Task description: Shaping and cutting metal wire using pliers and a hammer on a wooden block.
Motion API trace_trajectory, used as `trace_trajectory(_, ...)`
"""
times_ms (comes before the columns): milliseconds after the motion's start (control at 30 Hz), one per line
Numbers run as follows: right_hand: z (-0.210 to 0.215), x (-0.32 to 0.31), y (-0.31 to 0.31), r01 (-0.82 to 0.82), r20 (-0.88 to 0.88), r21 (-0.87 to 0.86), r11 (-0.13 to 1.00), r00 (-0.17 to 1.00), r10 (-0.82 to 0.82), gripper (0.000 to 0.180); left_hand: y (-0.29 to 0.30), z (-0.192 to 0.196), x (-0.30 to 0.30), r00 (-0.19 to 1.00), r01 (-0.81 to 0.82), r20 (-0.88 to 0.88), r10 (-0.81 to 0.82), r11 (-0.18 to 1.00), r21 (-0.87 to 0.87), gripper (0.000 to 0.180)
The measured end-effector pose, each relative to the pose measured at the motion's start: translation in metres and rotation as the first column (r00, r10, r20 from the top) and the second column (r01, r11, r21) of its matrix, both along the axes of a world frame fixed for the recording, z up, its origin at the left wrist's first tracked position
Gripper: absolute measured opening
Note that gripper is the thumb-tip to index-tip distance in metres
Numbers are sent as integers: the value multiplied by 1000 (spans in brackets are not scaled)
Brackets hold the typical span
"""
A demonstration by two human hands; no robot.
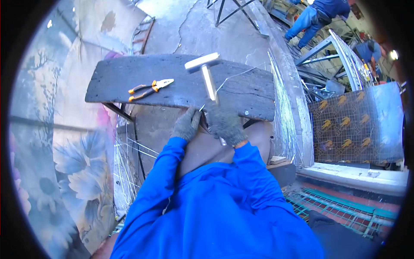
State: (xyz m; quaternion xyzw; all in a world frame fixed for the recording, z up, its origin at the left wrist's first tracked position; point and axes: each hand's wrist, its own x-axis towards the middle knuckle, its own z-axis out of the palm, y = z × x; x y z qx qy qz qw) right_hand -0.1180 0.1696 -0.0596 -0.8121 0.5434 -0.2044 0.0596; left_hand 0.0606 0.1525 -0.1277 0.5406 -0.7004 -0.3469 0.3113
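Note:
My right hand, in a grey work glove, is closed around the handle of a hammer. Its silvery head is over the middle of a dark wooden bench. Beside it, at the bench's near edge, my gloved left hand has its fingers pressed together at the short end of a thin metal wire. That wire seems to run behind the hammer and slants over the bench to the right; the hammer hides part of it. Pliers with orange and black handles lie on the bench to the left, jaws pointing right.
A bundle of long thin wires stands right of the bench. Further right is a patterned panel below a metal frame. Two people in blue work at the upper right. A floral curtain hangs at the left.

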Motion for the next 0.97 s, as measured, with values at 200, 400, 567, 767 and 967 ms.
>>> trace_trajectory(200,81,-47,40,350,543,475,807,605,-582,38,6,16,-9,989,136,48,-137,991,19,29)
trace_trajectory(400,9,-114,69,387,247,293,874,853,-460,52,0,1,-21,998,-23,54,21,999,38,30)
trace_trajectory(567,3,-110,75,235,-279,-94,968,927,-252,53,-1,-12,-9,991,-127,62,121,987,102,31)
trace_trajectory(767,-39,-105,78,381,68,238,894,911,-406,45,-1,-8,2,999,-49,-6,50,988,150,29)
trace_trajectory(967,-37,-106,84,223,-257,153,963,950,-179,46,6,-22,-3,993,-113,36,109,979,168,32)
